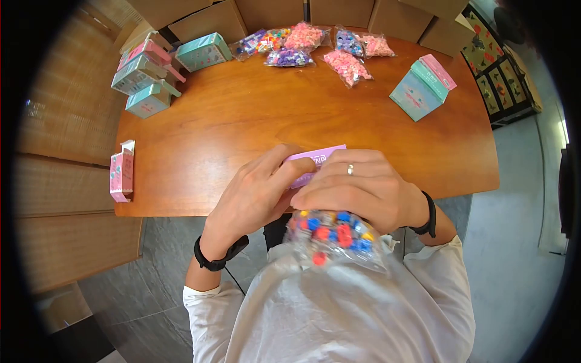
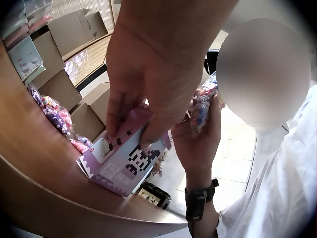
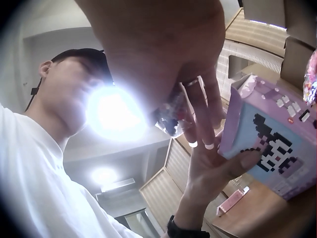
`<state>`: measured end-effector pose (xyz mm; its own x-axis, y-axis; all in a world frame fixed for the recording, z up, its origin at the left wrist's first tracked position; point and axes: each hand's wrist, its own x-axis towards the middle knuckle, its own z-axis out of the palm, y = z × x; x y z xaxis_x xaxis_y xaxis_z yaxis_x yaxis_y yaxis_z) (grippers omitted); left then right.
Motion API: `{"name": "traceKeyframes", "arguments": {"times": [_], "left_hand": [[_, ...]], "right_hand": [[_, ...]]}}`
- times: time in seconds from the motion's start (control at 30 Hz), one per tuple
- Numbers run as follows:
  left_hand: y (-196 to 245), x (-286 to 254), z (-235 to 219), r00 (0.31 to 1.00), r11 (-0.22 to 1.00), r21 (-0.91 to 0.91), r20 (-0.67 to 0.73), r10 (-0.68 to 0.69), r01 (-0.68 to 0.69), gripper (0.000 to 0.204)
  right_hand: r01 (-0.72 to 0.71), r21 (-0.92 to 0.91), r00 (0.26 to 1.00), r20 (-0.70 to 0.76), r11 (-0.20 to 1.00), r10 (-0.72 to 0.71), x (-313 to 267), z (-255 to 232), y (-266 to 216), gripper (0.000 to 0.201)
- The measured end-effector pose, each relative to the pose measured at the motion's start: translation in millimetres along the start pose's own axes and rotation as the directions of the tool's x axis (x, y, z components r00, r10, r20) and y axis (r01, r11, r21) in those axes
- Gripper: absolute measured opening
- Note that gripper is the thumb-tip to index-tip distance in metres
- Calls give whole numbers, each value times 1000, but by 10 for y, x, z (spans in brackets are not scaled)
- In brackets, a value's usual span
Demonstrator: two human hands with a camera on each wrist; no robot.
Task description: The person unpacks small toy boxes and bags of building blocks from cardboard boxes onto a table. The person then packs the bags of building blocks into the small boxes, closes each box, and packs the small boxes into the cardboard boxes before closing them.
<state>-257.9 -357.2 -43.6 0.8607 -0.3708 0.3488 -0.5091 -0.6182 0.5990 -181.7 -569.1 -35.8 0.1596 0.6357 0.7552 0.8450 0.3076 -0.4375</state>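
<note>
A purple box with a pixel-style picture (image 1: 321,158) (image 2: 126,161) (image 3: 270,144) is in front of the person, at the table's near edge. The left hand (image 1: 257,190) (image 2: 151,74) (image 3: 205,171) grips it, thumb on one face and fingers on another. Close beside it, the right hand (image 1: 363,187) (image 2: 200,144) (image 3: 173,54) pinches a clear plastic bag of small red, blue, yellow and grey pieces (image 1: 339,236) (image 2: 200,111) (image 3: 171,121), which hangs below that hand over the lap. In the head view the right fingers overlap the box; whether they touch it I cannot tell.
Bags of pink, purple, blue and mixed pieces (image 1: 302,37) lie at the table's back. Teal and pink boxes (image 1: 148,100) stand at the back left, a pink box (image 1: 122,175) at the left edge, a teal carton (image 1: 419,91) at the right. Cardboard boxes (image 1: 272,13) line the back.
</note>
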Motion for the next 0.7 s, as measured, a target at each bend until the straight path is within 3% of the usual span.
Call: {"name": "traceKeyframes", "arguments": {"times": [0.13, 0.2, 0.23, 0.33, 0.43, 0.5, 0.53, 0.6, 0.67, 0.7], "left_hand": [[-86, -64, 92, 995, 997, 27, -79, 67, -65, 39], [-115, -69, 117, 993, 993, -91, -93, 70, -79, 59], [-117, -67, 106, 993, 993, -94, -95, 68, -77, 59], [-167, -73, 92, 993, 994, -12, -35, 110, -111, 61], [-248, -75, 177, 987, 990, -12, -85, 137, -139, 58], [-224, -24, 237, 977, 951, -299, -213, 19, -84, 27], [-209, -11, 223, 977, 950, -301, -210, 20, -84, 27], [-150, 25, 165, 995, 983, -177, -91, 34, -49, 21], [-141, 46, 127, 995, 992, -103, -72, 65, -73, 22], [-131, 58, 104, 994, 995, -25, -52, 97, -99, 25]], "right_hand": [[56, -8, 996, -70, 998, -57, -102, 39, -95, 28], [112, -24, 994, 17, 993, -112, -132, 59, -150, 24], [108, -87, 991, 89, 990, -100, -111, 40, -182, 21], [57, -222, 997, 67, 973, -43, -170, 74, -119, 20], [37, -246, 998, 49, 969, -26, -188, -8, -106, 23], [37, -257, 999, 46, 966, -26, -192, -47, -82, 26], [41, -251, 999, 44, 967, -31, -192, -64, -63, 28], [42, -246, 999, 44, 968, -32, -210, -104, -27, 31], [-68, -80, 997, 33, 994, 71, -238, -148, 20, 35], [-71, -93, 997, 19, 993, 73, -241, -172, 68, 37]]}}
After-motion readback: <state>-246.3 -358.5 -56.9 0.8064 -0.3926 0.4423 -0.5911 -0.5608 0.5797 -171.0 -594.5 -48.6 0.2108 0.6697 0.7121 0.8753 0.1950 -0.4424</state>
